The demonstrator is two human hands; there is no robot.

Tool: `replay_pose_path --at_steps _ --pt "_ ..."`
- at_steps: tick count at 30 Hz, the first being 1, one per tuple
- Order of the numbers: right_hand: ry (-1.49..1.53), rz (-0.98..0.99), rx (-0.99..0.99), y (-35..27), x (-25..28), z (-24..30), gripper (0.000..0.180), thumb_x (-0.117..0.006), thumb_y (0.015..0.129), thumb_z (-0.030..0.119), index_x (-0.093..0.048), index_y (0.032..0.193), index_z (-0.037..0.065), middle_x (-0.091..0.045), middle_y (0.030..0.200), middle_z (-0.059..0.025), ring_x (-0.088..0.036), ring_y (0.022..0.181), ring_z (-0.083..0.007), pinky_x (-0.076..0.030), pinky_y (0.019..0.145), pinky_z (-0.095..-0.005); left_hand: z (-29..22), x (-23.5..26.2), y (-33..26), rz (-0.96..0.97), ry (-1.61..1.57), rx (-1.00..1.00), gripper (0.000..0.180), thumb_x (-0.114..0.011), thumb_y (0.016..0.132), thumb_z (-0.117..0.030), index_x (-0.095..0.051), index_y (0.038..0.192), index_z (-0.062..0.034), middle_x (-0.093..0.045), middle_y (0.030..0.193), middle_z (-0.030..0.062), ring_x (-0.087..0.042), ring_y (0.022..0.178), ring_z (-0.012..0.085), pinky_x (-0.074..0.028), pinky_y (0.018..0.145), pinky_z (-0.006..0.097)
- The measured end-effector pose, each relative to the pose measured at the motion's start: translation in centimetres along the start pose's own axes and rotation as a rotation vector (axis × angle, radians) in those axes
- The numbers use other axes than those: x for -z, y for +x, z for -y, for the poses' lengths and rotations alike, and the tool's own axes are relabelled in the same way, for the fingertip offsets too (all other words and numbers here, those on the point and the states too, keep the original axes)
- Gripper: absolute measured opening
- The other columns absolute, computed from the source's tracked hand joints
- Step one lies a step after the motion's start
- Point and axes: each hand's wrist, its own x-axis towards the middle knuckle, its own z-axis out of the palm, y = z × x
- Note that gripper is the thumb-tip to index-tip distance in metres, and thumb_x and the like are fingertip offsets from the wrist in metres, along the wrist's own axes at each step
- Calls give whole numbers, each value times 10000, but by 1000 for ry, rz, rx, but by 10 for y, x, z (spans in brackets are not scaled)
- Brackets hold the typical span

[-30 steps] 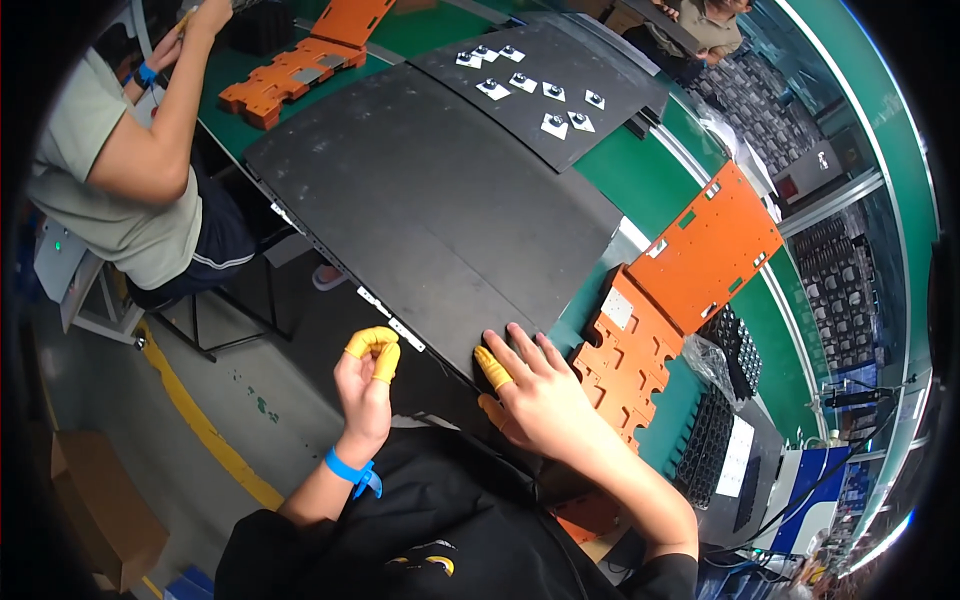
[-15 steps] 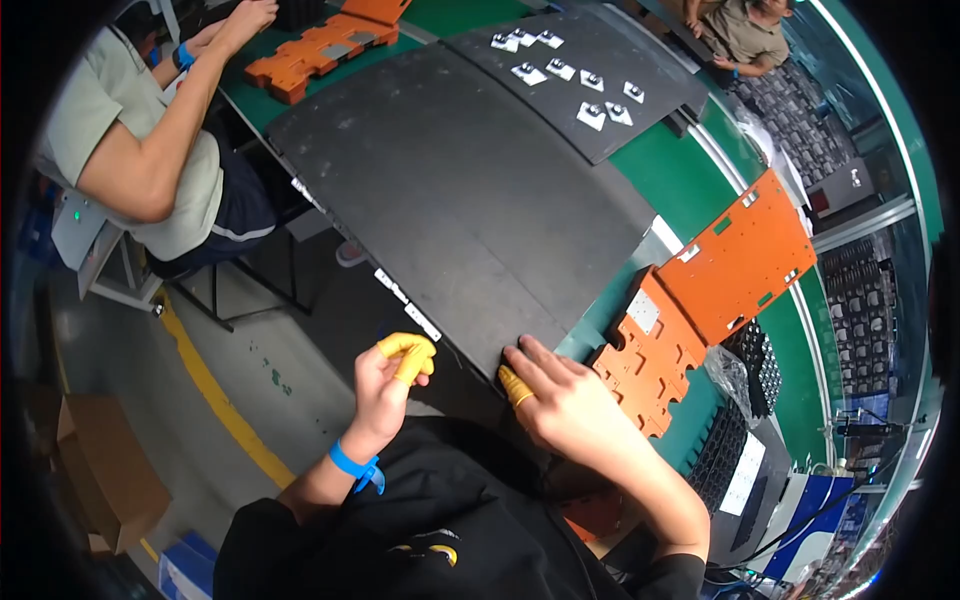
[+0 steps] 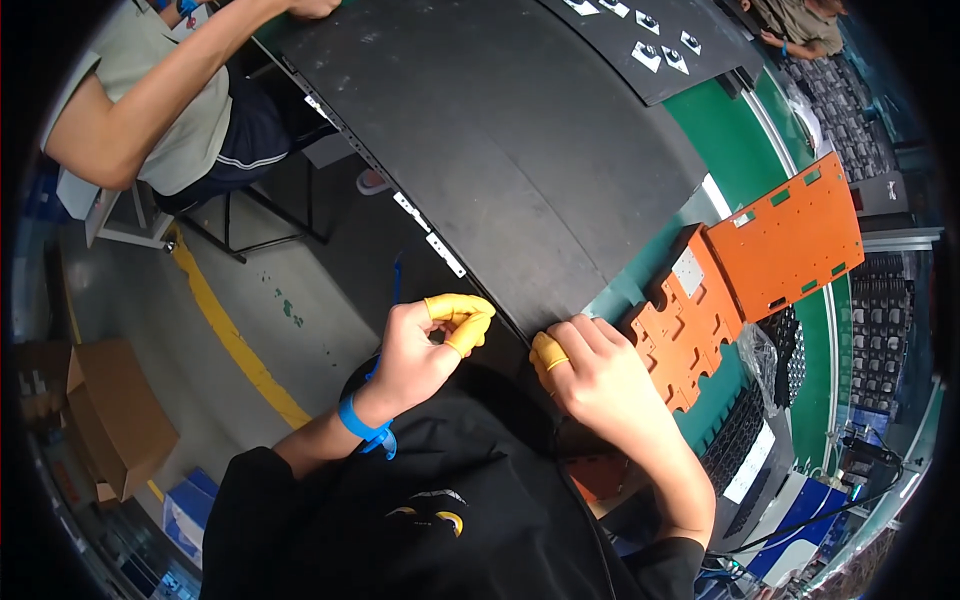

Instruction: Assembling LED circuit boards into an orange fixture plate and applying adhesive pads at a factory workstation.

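Note:
My left hand (image 3: 425,345) hangs in the air off the near edge of the black mat (image 3: 500,150), its fingers curled with yellow finger cots on thumb and forefinger pinched together; whether anything small is held between them I cannot tell. A blue band circles that wrist. My right hand (image 3: 590,375) rests at the mat's near corner, a yellow cot on one finger, fingertips touching the mat edge. Just right of it lies an orange notched carrier plate (image 3: 685,325) with a small grey square on it.
A second, larger orange plate (image 3: 785,235) lies farther right on the green table. Small white-and-black parts (image 3: 660,50) sit on a far black mat. Black component trays (image 3: 735,430) lie near right. A seated person (image 3: 150,110) works at left; another person (image 3: 800,20) at far right. Cardboard box (image 3: 110,420) on floor.
The view has tilted down and closer to my hands. My left hand's cotted fingers have pinched together. My right hand has slid to the mat's near corner.

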Motion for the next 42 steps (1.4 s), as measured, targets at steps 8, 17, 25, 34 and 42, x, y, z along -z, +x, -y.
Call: replay_pose_path --at_steps 8,17,25,34,42 --pt "46 36 -139 -1 -3 11 158 -646 644 94 -514 613 13 -488 807 -99 -557 705 -217 -507 615 -324 -2 0 -3 113 -135 149 181 -600 915 -16 -658 1072 53 -661 811 56 -593 691 79 -477 612 211" --pt "127 18 -249 3 11 1 176 -640 702 38 -585 842 -53 -523 853 -130 -585 719 -263 -520 661 -354 -7 5 -5 169 -220 249 261 -506 972 -95 -629 1162 34 -650 783 82 -570 650 119 -444 606 235" --pt "237 -50 -360 -5 18 -2 330 -709 683 21 -639 1001 -38 -617 1035 -148 -604 946 -315 -512 808 -384 -8 8 -12 216 -682 464 340 -475 970 -117 -572 1260 32 -649 834 88 -536 662 131 -422 610 246" --pt "26 -114 -182 -4 9 0 380 -689 648 96 -654 1001 -42 -602 1164 -146 -585 1061 -307 -523 805 -374 -19 -4 -11 261 -826 487 374 -434 969 -119 -499 1307 26 -576 744 102 -494 623 156 -395 596 271" --pt "-72 -247 79 -4 11 9 377 -647 603 44 -641 935 -135 -627 1092 -262 -657 993 -373 -590 636 -352 -32 -5 8 272 -413 255 233 -493 1013 -229 -498 1052 1 -630 760 131 -623 518 217 -470 428 270"
